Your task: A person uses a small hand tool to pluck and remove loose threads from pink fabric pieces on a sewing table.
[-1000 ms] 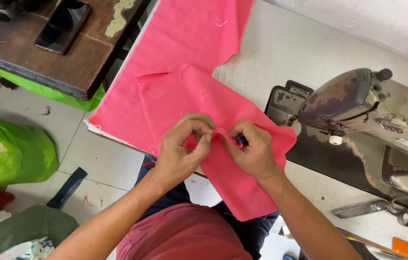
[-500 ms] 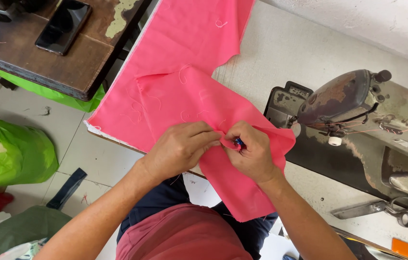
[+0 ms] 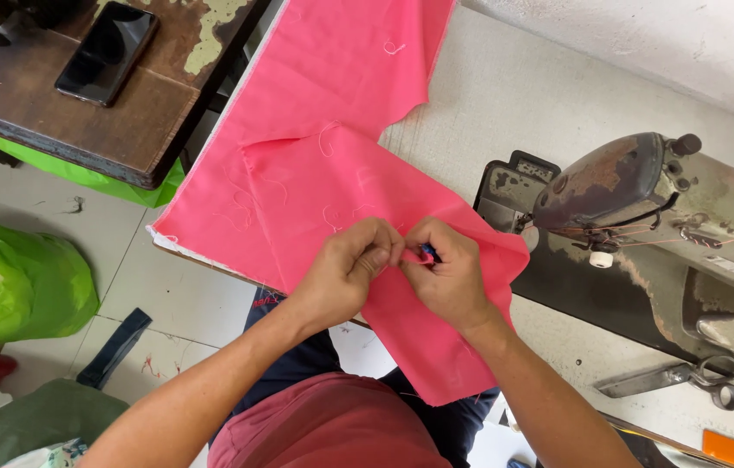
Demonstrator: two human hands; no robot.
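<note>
Head view: both hands meet over the pink fabric [image 3: 315, 186], which lies on the desk [image 3: 505, 95] and hangs off its near edge. Left hand [image 3: 351, 270] pinches a fold taut; right hand [image 3: 446, 276] is closed on a small blue tool [image 3: 427, 253] at the seam. Sewing machine [image 3: 644, 225] sits right of the hands, scissors [image 3: 675, 380] beyond. Green bag [image 3: 16, 282] on the floor far left; no readable labels.
</note>
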